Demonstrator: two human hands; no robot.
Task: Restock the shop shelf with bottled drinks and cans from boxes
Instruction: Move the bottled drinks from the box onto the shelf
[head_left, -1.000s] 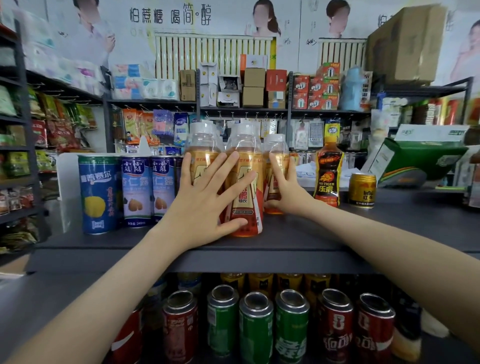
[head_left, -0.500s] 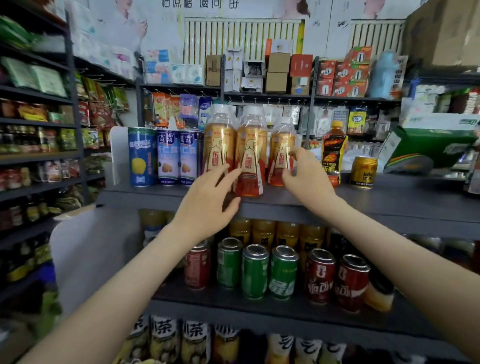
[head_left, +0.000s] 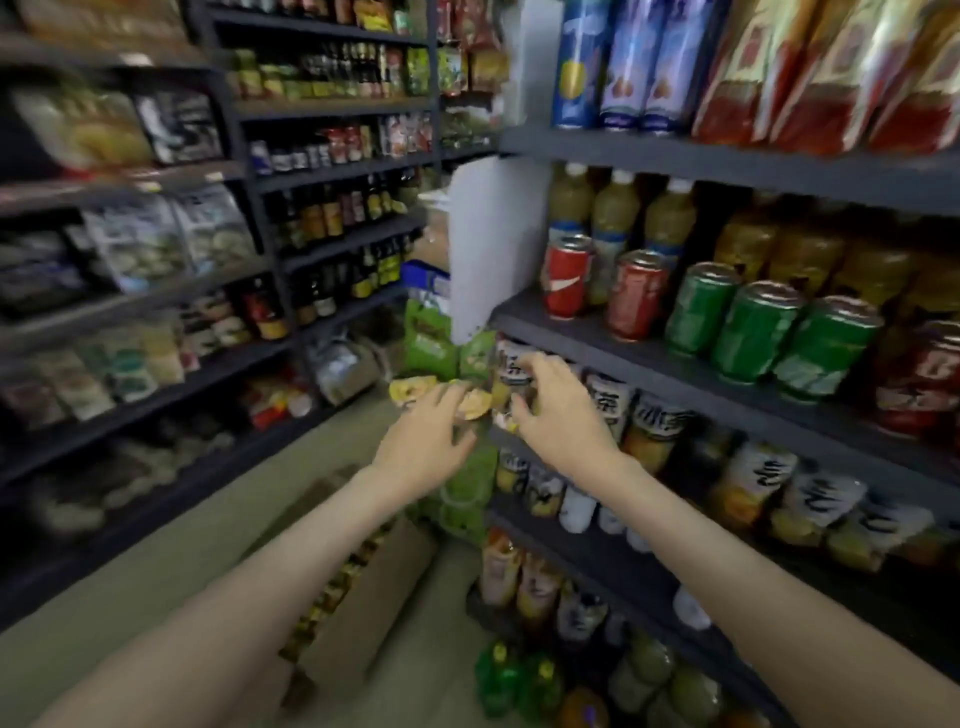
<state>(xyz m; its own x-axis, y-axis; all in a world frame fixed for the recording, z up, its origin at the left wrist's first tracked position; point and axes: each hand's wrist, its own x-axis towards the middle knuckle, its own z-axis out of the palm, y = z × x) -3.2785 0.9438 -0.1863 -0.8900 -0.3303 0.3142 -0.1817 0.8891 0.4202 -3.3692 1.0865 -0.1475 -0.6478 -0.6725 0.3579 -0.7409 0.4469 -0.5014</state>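
Narrow shop aisle: dark metal drinks shelving (head_left: 675, 358) on the right, snack racks on the left, the whole view smeared by head motion. Left hand (head_left: 426, 447) and right hand (head_left: 558, 415) hang in mid-air off the shelving's end, near each other. Fingers are loosely bent and spread, with nothing gripped that I can make out. Judgement: between loads, both hands free to fetch more stock.

Brown cardboard box (head_left: 379, 587) sits on the floor below the left forearm, flaps open. What look like yellowish bottle tops (head_left: 332, 587) run along 1 side, so the stock likely waits there.

Shelf rows face front for customers: 2 red cans (head_left: 566, 280), 3 green cans (head_left: 753, 327), white-labelled bottles (head_left: 654, 431) beneath. Right fingertips overlap the end bottle; I cannot tell whether they touch it. Box contents are too blurred to count, the rows at the right edge are cut off, and labels are unreadable.
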